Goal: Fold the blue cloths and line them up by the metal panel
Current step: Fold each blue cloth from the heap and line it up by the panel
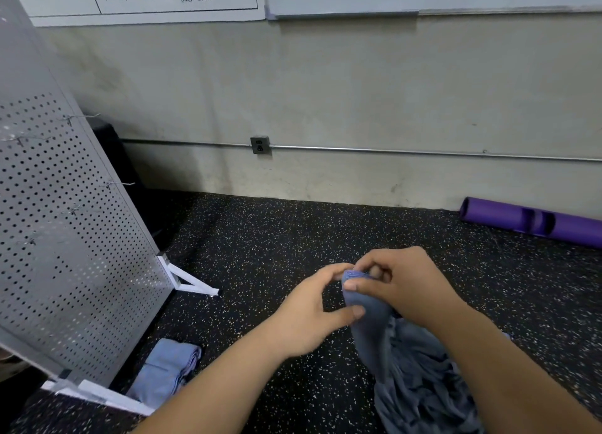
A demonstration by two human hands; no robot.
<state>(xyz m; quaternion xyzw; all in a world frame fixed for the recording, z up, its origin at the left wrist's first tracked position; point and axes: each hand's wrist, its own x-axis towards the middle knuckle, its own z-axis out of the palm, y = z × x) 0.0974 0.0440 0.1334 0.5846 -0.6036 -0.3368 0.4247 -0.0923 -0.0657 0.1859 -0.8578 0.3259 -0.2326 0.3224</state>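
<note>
Both hands are up over the black speckled rubber floor [277,238], working one slate-blue soft cloth [368,329]. The left hand [312,316] pinches its near edge between thumb and fingertips, and the right hand [400,287] curls round the top hem, thumb pressed across it. This looks like the start of a fold: finding corners. Next, I'd say, the hands need to part along that hem and shake the cloth flat.

The cloth hangs limp and rumpled, its lower part bunched in folds at bottom right; whether more cloths lie there I cannot tell. One pale blue folded cloth [169,368] already lies just beside the foot of the grey perforated metal panel [65,238].
</note>
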